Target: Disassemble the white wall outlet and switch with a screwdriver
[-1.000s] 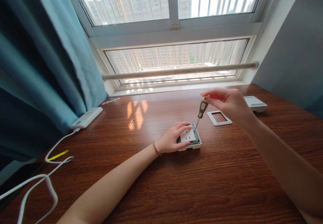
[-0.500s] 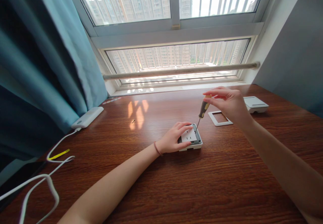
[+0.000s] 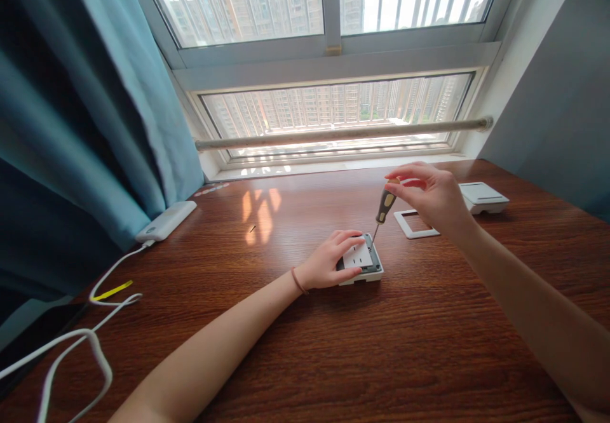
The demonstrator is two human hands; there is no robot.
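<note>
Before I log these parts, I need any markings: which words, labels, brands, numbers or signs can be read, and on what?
No readable text shows anywhere.
White box by the curtain: a faint grey mark, too blurred to read.
Socket: dark slots, no legible lettering.
Screwdriver: nothing legible.

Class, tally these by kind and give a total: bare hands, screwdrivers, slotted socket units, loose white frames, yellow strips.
Bare hands: 2 (left hand, right hand)
Screwdrivers: 1 (the screwdriver in the right hand)
Slotted socket units: 1 (the socket unit under the left hand)
Loose white frames: 1 (the white frame)
Yellow strips: 1 (the yellow strip)
Total: 6
</note>
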